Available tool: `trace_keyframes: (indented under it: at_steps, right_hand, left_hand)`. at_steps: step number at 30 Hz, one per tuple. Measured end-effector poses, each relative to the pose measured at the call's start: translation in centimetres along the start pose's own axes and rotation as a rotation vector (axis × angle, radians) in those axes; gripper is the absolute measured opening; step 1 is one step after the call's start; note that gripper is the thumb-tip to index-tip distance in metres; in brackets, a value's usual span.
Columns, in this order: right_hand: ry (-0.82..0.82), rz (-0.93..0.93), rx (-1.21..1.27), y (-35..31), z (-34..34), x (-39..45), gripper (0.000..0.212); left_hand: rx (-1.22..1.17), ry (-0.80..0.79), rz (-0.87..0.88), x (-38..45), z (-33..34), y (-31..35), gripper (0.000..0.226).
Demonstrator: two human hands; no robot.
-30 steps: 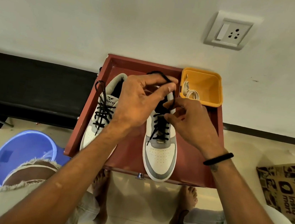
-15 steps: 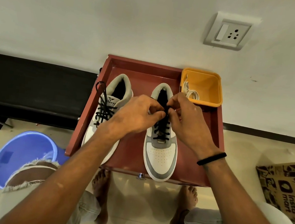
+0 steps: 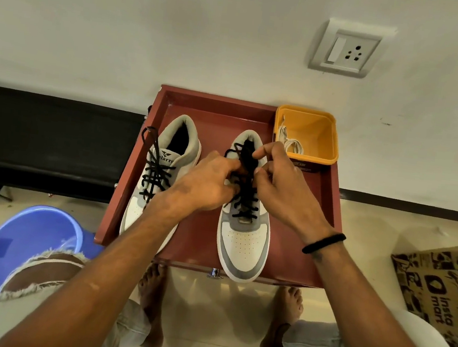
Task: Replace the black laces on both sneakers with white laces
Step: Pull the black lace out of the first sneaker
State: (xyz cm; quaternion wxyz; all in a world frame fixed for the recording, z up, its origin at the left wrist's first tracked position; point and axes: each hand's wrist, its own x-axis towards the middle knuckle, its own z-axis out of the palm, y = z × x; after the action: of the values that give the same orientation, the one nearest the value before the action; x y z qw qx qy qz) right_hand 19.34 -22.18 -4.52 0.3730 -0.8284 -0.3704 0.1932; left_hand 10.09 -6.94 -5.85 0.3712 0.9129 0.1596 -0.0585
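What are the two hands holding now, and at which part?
Both the left hand and the right hand pinch the black lace of the right sneaker, at its upper rows near the tongue.

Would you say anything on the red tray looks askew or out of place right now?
Nothing is damaged or spilled. The left sneaker sits slightly angled, and its black lace loops out over the side. The white laces lie coiled in the yellow tub, unused.
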Motion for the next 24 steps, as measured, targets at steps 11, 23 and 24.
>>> trace_keyframes:
  at_steps: [11,23,24]
  right_hand:
    - [-0.177,0.145,0.148,-0.3,-2.1,-0.5,0.02]
    - [0.001,0.233,0.756,-1.0,-3.9,0.1,0.029]
    - [0.016,0.216,0.795,-1.1,-4.0,0.1,0.03]
  left_hand:
    - [-0.069,0.166,-0.032,-0.3,-0.1,1.1,0.013]
    - [-0.705,0.066,-0.215,-1.6,-0.7,3.8,0.018]
    - [-0.687,0.058,-0.195,-1.6,-0.9,4.1,0.024]
